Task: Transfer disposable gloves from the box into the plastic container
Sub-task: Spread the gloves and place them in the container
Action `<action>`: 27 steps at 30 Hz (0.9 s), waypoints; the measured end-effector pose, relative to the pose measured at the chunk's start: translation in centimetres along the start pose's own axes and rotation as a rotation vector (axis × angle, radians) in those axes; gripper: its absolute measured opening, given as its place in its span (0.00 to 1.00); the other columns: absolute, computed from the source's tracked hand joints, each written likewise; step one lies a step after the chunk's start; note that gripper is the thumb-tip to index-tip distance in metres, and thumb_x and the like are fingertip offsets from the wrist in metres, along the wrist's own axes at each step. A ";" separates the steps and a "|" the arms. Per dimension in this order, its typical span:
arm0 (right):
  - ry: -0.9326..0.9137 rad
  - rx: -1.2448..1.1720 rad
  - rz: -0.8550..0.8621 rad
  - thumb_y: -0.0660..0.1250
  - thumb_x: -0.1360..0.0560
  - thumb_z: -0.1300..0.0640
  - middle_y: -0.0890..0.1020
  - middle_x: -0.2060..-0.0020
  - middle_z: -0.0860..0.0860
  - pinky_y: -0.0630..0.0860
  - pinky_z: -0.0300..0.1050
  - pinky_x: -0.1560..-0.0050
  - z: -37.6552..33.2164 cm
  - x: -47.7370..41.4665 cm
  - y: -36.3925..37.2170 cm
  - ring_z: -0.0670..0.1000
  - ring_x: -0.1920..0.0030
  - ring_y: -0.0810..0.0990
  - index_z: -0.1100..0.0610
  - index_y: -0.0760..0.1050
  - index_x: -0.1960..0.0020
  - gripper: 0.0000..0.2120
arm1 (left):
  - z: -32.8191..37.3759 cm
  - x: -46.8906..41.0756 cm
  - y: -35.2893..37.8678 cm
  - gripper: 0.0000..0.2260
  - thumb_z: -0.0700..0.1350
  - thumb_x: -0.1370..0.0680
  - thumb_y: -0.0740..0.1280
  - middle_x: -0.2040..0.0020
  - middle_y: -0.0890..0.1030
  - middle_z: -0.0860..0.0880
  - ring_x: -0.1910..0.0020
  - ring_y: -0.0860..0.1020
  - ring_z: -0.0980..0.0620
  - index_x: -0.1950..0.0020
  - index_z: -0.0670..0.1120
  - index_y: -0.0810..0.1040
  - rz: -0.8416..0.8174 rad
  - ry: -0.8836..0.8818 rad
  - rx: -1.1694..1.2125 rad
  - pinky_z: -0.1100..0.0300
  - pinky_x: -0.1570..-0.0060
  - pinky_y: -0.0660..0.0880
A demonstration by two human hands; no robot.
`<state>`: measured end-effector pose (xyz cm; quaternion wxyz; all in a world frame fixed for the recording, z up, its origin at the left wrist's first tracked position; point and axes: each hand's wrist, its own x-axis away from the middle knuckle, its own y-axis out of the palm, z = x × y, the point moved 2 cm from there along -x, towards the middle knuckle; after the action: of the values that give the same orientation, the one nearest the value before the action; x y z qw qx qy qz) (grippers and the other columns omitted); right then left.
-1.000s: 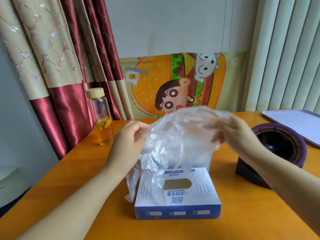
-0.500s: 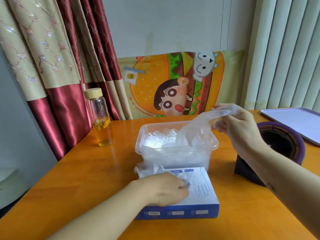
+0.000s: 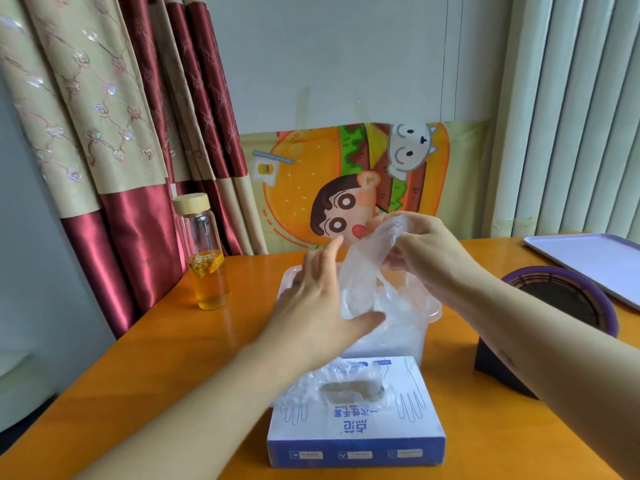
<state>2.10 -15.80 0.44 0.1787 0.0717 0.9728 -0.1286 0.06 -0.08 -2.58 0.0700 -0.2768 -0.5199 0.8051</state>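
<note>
Pinching a clear glove (image 3: 363, 271), the right hand (image 3: 426, 251) is dangling it over the plastic container (image 3: 435, 307); the left hand (image 3: 317, 308) is hovering alongside, fingers straight.

Orange table (image 3: 145, 368), red-beige curtains (image 3: 114, 140), pale wall (image 3: 339, 64), vertical blinds (image 3: 571, 116).

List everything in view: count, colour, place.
glove box: one, blue and white, near table edge
plastic container: one, clear, just behind the box
gloves: one clear bunch, hanging into the container
bottle: one, glass with amber drink, table's left
round device: one, black with purple rim, right
tray: one, lilac, far right
table: one, orange
curtain: red and beige, back left
poster: one, cartoon burger, wall
blinds: pale, back right
left hand: open, before the container
right hand: pinches the gloves
</note>
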 end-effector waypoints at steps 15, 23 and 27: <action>-0.144 0.285 -0.046 0.74 0.30 0.54 0.80 0.48 0.46 0.79 0.41 0.50 -2.1 -4.7 -1.4 0.43 0.51 0.81 0.50 0.69 0.35 0.26 | -5.4 -9.5 -6.4 0.09 0.42 0.20 0.63 0.67 0.78 0.52 0.72 0.78 0.58 0.60 0.44 0.76 0.290 -0.205 0.723 0.57 0.53 0.77; -0.418 0.485 -0.115 0.67 0.25 0.64 0.68 0.32 0.43 0.70 0.44 0.37 0.3 -4.5 -1.8 0.42 0.33 0.68 0.45 0.76 0.65 0.16 | -5.7 -13.2 -3.4 0.12 0.49 0.20 0.63 0.64 0.79 0.54 0.71 0.77 0.60 0.60 0.46 0.76 0.027 -0.218 0.500 0.62 0.59 0.72; -0.284 0.661 -0.268 0.70 0.27 0.61 0.76 0.39 0.42 0.69 0.33 0.40 2.7 -6.1 -1.4 0.39 0.41 0.74 0.46 0.80 0.42 0.16 | -6.1 -14.6 -0.4 0.11 0.50 0.19 0.62 0.63 0.80 0.54 0.64 0.79 0.57 0.54 0.45 0.78 -0.155 -0.219 0.520 0.62 0.56 0.71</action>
<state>8.38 -18.42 0.60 0.2606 -0.0212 0.8452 -0.4661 15.39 -0.92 1.36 0.1434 -0.1206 -0.3202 0.9286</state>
